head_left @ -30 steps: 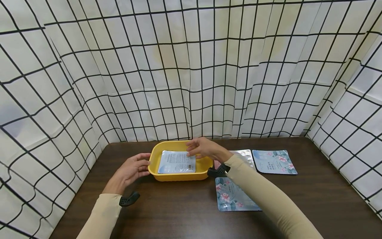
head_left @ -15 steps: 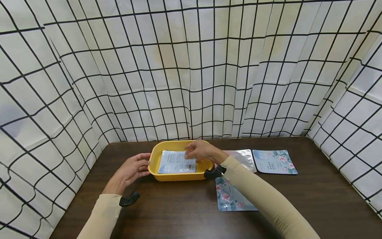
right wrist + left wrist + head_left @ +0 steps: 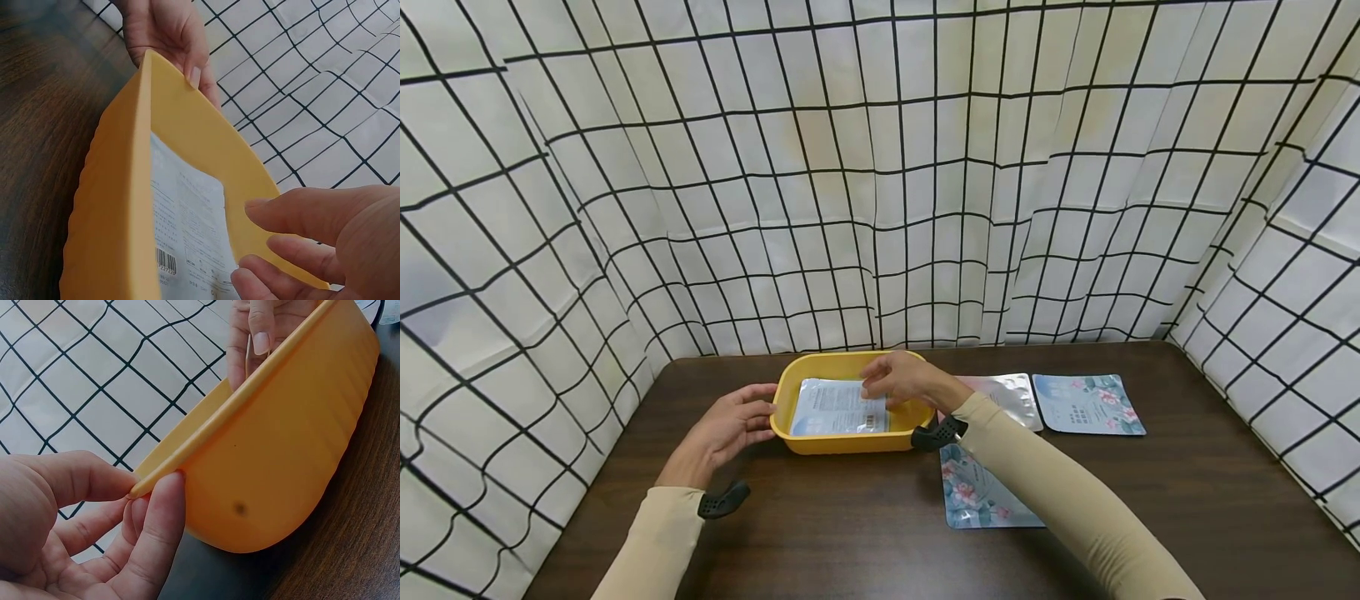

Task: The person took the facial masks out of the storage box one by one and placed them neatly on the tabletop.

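Note:
A yellow plastic bin (image 3: 850, 445) stands on the table. My left hand (image 3: 730, 429) pinches its left rim between thumb and fingers, as the left wrist view shows up close. Inside the bin lies a pale blue sheet mask packet (image 3: 827, 408), its printed side with a barcode facing up. My right hand (image 3: 910, 379) reaches over the bin's right half. In the right wrist view its fingertips (image 3: 249, 284) are at the packet's edge, with the thumb (image 3: 265, 214) held apart above. Nothing is gripped between them.
Right of the bin lie a blue floral packet (image 3: 1088, 405), a pink and silver packet (image 3: 1018, 393) and another floral packet (image 3: 977, 492), the latter two partly under the right forearm. A white grid-patterned curtain (image 3: 880, 208) encloses the dark wood table (image 3: 820, 533).
My right hand has moved a little left and lower into the bin. The packet inside has slid slightly left. The left hand has stayed at the rim.

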A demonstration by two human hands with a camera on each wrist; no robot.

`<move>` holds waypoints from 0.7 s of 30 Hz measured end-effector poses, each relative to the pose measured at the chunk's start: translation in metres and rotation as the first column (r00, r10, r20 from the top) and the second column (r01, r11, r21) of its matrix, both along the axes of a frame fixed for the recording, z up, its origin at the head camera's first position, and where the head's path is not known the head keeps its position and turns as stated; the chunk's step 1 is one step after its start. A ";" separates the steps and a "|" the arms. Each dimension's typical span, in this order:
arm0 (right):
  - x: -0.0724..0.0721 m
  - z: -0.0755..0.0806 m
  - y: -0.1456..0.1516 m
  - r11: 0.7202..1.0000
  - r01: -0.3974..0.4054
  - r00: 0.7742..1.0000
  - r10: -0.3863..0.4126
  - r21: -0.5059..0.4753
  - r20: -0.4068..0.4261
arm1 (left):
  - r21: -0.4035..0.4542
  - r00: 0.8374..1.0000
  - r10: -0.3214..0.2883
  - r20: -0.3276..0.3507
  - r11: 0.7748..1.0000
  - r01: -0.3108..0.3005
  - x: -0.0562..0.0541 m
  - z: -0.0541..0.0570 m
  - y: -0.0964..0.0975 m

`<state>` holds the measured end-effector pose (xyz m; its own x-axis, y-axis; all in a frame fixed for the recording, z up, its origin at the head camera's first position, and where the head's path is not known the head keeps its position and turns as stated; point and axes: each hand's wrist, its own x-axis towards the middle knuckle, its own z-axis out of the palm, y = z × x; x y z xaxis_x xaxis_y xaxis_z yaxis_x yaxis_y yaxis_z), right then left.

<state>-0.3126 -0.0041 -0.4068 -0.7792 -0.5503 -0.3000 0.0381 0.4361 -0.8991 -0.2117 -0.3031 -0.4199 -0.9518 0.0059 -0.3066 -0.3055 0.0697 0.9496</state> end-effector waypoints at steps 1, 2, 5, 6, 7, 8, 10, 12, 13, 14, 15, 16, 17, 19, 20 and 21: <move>0.000 0.000 0.000 1.000 0.000 1.000 0.000 -0.003 -0.001 | 0.000 1.000 -0.002 0.000 1.000 0.002 0.000 0.000 0.000; 0.001 0.000 0.000 1.000 0.002 1.000 -0.002 -0.007 -0.001 | 0.000 1.000 -0.002 -0.001 1.000 0.002 0.000 0.000 0.000; 0.003 0.001 0.001 1.000 0.009 1.000 -0.009 -0.026 0.003 | -0.002 1.000 -0.006 -0.002 1.000 0.006 0.000 0.000 0.000; 0.004 0.001 0.001 0.999 0.014 1.000 -0.014 -0.035 0.004 | -0.003 1.000 -0.007 -0.002 1.000 0.007 0.000 0.000 0.000; 0.005 0.001 0.002 0.999 0.021 1.000 -0.021 -0.045 0.005 | -0.002 1.000 -0.006 -0.003 1.000 0.006 0.000 0.000 0.000; 0.006 0.002 0.002 0.998 0.030 1.000 -0.030 -0.056 0.006 | -0.001 1.000 -0.005 -0.003 1.000 0.005 0.000 0.000 0.000; 0.008 0.003 0.002 0.996 0.055 0.998 -0.054 -0.077 0.009 | -0.001 1.000 -0.012 -0.004 1.000 0.012 0.000 -0.001 0.000; 0.011 0.003 0.002 0.990 0.090 0.996 -0.090 -0.104 0.011 | 0.004 1.000 -0.016 -0.003 1.000 0.016 0.000 -0.001 0.000; 0.013 0.003 0.002 0.987 0.109 0.994 -0.108 -0.120 0.013 | 0.008 1.000 -0.012 -0.001 1.000 0.012 0.000 -0.001 0.001; 0.014 0.003 0.002 0.983 0.128 0.992 -0.127 -0.134 0.017 | 0.009 1.000 -0.011 0.000 1.000 0.011 0.000 -0.001 0.001; 0.016 0.003 0.002 0.977 0.150 0.989 -0.148 -0.149 0.025 | 0.009 1.000 -0.017 -0.001 1.000 0.017 0.000 -0.002 0.001; 0.017 0.003 0.001 0.972 0.169 0.986 -0.166 -0.166 0.035 | 0.010 1.000 -0.025 -0.004 1.000 0.025 0.000 -0.002 0.000; 0.018 0.003 0.001 0.965 0.187 0.982 -0.182 -0.182 0.042 | 0.009 1.000 -0.019 -0.003 1.000 0.019 0.000 -0.002 0.000; 0.021 0.002 0.000 0.954 0.216 0.976 -0.209 -0.208 0.053 | 0.007 1.000 -0.011 -0.003 1.000 0.011 0.000 -0.002 0.000; 0.022 0.002 0.000 0.949 0.226 0.974 -0.219 -0.221 0.058 | 0.005 1.000 -0.015 -0.005 1.000 0.015 0.000 -0.001 0.000; 0.023 0.001 0.000 0.944 0.237 0.971 -0.229 -0.230 0.062 | 0.002 1.000 -0.018 -0.007 1.000 0.018 0.000 -0.001 0.000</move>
